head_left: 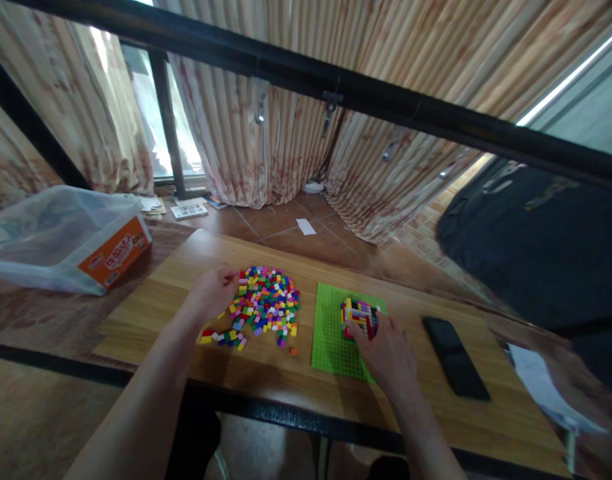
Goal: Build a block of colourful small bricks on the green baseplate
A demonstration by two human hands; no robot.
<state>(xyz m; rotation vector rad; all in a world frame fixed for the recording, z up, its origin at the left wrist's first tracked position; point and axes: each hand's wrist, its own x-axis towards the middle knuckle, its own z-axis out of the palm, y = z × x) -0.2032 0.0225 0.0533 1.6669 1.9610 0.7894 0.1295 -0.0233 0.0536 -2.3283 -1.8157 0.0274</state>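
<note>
A loose pile of small colourful building bricks (266,300) lies on the wooden board. At the pile's left edge is my left hand (213,293), its fingertips pinched together; whatever they hold is too small to make out. To the right of the pile lies a green studded baseplate (329,340). A small multicoloured brick structure (355,312), with yellow, red and white parts, stands on it. My right hand (392,347) has its thumb on the near side of the structure and its fingers at the right side, partly covering it.
A black phone (455,357) lies right of the baseplate. A clear plastic bin (61,240) with an orange label stands at the left. A dark metal bar (296,70) crosses above, before the curtains (226,140). Papers (546,383) lie at the right.
</note>
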